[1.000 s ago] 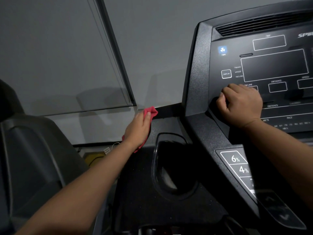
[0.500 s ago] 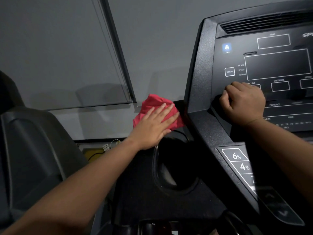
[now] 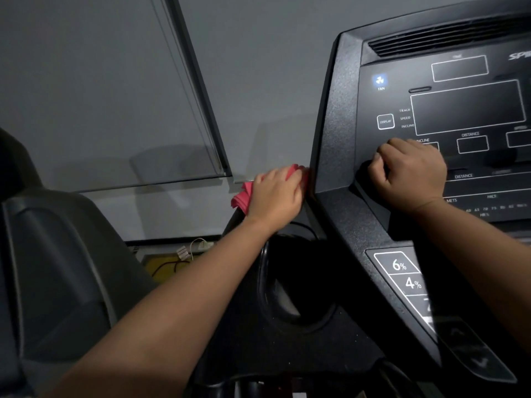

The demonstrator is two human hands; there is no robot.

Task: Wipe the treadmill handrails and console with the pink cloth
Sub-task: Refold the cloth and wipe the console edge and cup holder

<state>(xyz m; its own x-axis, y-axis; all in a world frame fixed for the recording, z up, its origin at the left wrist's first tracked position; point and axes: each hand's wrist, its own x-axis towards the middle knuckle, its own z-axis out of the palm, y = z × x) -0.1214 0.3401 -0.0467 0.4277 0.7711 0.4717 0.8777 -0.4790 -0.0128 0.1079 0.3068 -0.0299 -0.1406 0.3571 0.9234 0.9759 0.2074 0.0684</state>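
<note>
Here, the left hand (image 3: 275, 196) lies over the pink cloth (image 3: 243, 196), fingers curled onto it, pressing it against the far edge of the tray just beside the console's (image 3: 339, 124) left side (cloth bunched, showing at the wrist side and fingertips). The right hand (image 3: 411, 175) is closed in a fist, resting on the console's ledge below the display panel (image 3: 468, 107); whether it grips anything cannot be told. A cup holder (image 3: 290, 288) sits below the left hand.

Console (image 3: 339, 116) edge blocks the left hand (image 3: 275, 196) rightward; wall (image 3: 258, 81) beyond it.
</note>
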